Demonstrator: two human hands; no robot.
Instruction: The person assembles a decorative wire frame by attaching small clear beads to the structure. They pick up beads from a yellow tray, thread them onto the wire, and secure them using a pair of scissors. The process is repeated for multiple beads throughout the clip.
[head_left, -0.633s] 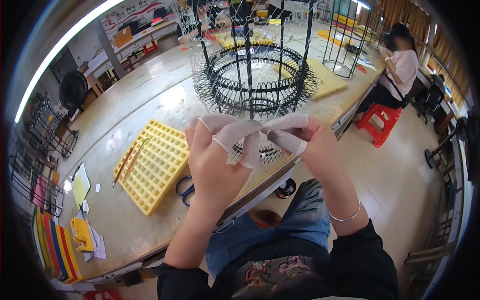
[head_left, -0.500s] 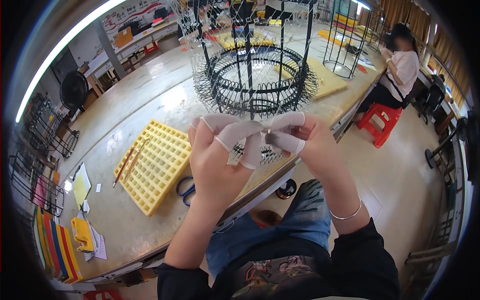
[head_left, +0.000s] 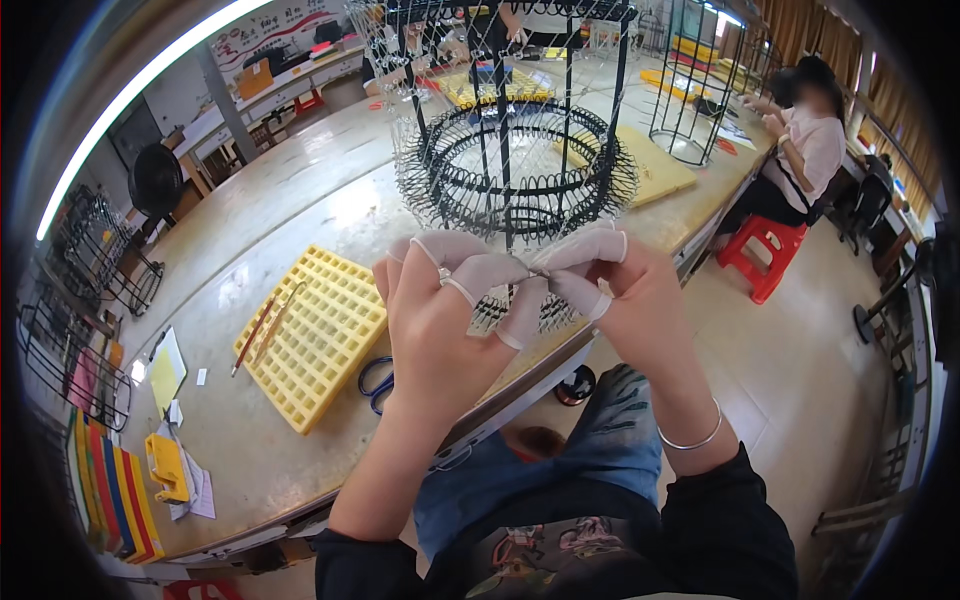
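- Close to the near edge of the table point(head_left: 330, 210), the left hand point(head_left: 440, 305) pinches a tiny dark, metallic bit point(head_left: 540, 273) between thumb and forefinger, both in pale finger covers point(head_left: 490, 270).
- Facing it, just to the right, the right hand point(head_left: 635, 280) pinches at the same spot, its thumb and forefinger pressed together.
- Just beyond the fingers stands a black wire frame point(head_left: 508, 187) with coiled rings, a silvery wire mesh point(head_left: 425, 70) around its uprights.
- For neat work, I would steady the bit with the left fingertips and let the right make small, even turns; a hard tug could bend wire this thin. Resting the forearms on the near edge should help.
- On the left lies a yellow grid tray point(head_left: 310, 340) bearing two slender tools point(head_left: 262, 330); blue-handled scissors point(head_left: 376, 391) sit between it and the left forearm, handy if wire needs trimming.
- Hard to make out: the bit's shape, mostly covered by fingertips, and whether it joins the mesh.
- Hidden or cut off: the scissors' blades, the frame's top beyond the far edge of view, and most of a far-side co-worker.
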